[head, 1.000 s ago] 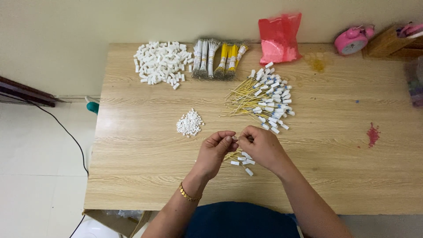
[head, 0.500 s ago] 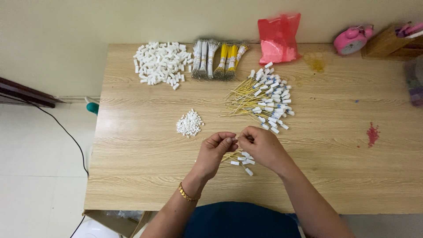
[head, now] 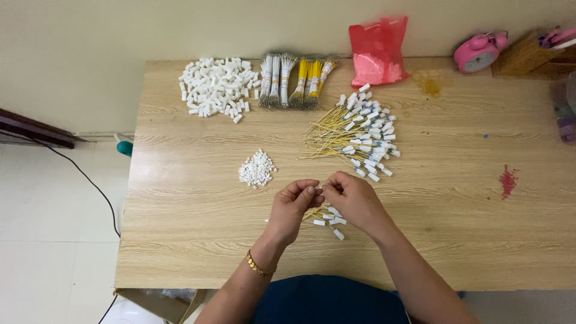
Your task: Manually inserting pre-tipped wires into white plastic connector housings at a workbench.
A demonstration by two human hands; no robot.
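Left hand (head: 292, 207): fingertips pinched on a tiny white piece, near the table's front edge.
Right hand (head: 354, 201): pinched too, touching the left; what it holds, cannot tell.
Under the hands: few yellow wires with white plastic caps (head: 327, 217).
Table (head: 180, 240): pale wood grain.
Mid-table: small white bead pile (head: 257, 168); capped wire heap (head: 360, 135).
Back edge: white block pile (head: 217, 87), six wire bundles (head: 295, 81), one red plastic bag (head: 378, 53), contents hidden.

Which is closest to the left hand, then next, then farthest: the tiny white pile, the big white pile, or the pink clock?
From the left hand:
1. Tiny white pile, just up and left of it.
2. Big white pile, at the far left edge.
3. Pink clock, in the far right corner.
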